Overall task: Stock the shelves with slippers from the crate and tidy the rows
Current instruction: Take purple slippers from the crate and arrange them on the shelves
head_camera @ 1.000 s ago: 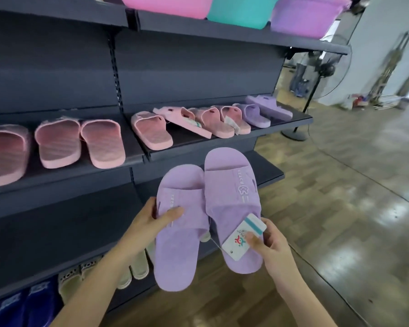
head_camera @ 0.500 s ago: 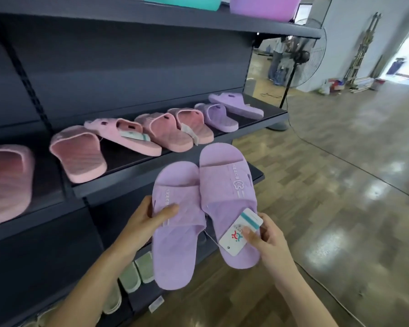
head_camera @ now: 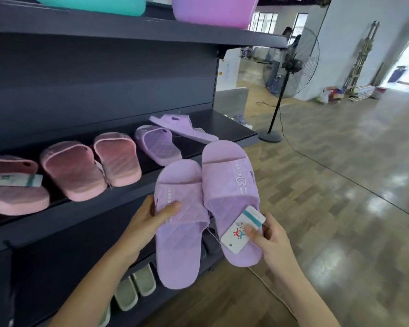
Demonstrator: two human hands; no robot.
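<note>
Two lilac quilted rubber slippers (head_camera: 180, 251) are hovering before the dark metal shelf (head_camera: 224, 125). Grip of left hand (head_camera: 148, 220) is clasping one by its strap; grip of right hand (head_camera: 273, 241) is clasping the other, thumb pinning its white card tag (head_camera: 237, 233).

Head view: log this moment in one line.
left hand: grips lilac slipper | right hand: holds tagged slipper | status: pair not yet shelved

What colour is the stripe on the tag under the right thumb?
Teal, on the white tag of the purple slipper; best in the head view.
</note>
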